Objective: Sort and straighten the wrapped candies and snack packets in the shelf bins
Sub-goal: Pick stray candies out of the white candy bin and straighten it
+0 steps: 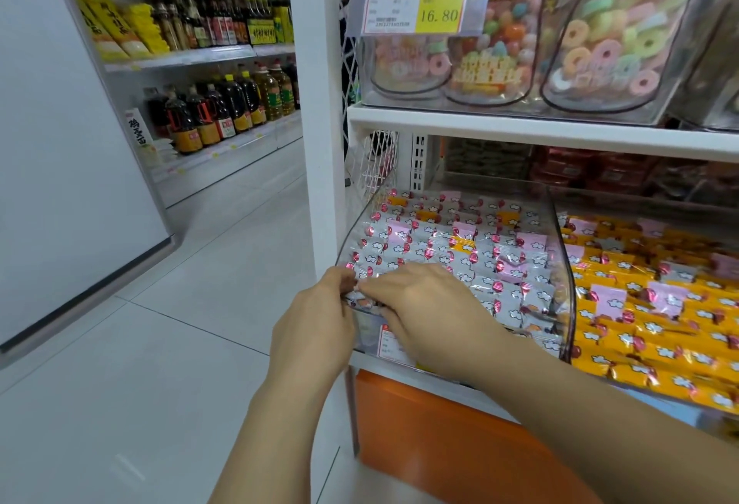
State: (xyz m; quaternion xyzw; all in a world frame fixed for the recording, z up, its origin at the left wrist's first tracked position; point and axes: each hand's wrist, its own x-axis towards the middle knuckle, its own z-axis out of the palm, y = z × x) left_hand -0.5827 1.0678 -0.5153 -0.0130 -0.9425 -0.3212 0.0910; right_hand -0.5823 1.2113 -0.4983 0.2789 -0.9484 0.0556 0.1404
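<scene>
Bare left hand (316, 327) and bare right hand (434, 313), forearms (276, 423) uncovered

Left arm: I am reaching it up from below, forearm bare, wrist straight. Left hand (316, 321): I am curling its fingers and pinching a wrapped candy (361, 301) between thumb and fingertips. Right arm: I am stretching it in from the lower right, angling leftward. Right hand (424, 303): I am holding it back-up, knuckles bent, fingertips meeting the left hand's; its grip is hiding under the palm

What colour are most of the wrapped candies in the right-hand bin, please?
The candies there are mostly orange-yellow with white cloud prints, best seen in the head view.
</scene>
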